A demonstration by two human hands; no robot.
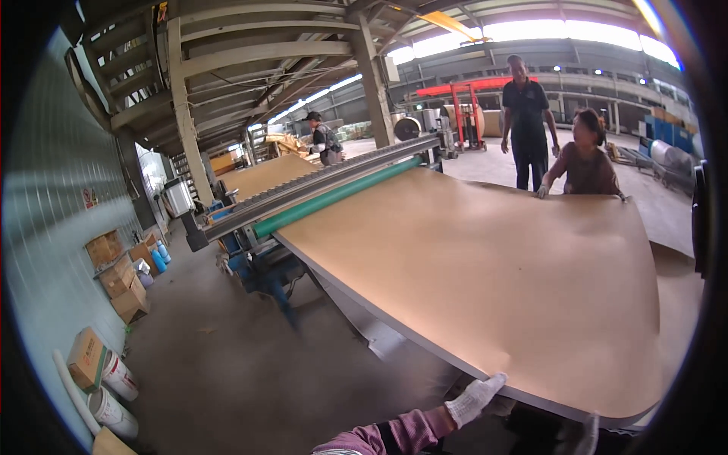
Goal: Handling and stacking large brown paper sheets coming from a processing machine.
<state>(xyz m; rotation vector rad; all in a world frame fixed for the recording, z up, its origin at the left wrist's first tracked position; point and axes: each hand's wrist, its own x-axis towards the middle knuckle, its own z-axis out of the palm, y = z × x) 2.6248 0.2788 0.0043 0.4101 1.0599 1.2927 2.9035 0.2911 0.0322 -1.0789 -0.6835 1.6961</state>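
A large, smooth brown sheet [485, 265] with a grey edge stretches from a green roller [341, 196] toward me. My left hand [476, 398], in a white knitted glove, is closed on the sheet's near edge, with its fingertips on the top face. Farther right, near the rounded corner, my right hand [588, 437] is at the same edge. Only part of that gloved hand shows, slightly blurred; it appears closed on the edge, its far side hidden below. Across from me, a co-worker's gloved hand [543, 192] touches the far edge.
The roller machine has a long metal beam [318, 180] and a blue frame [265, 274]. One person [526, 114] stands behind the co-worker [588, 159]; another [324, 140] is beyond the machine. Cardboard boxes [121, 277] and white buckets [114, 413] line the left wall.
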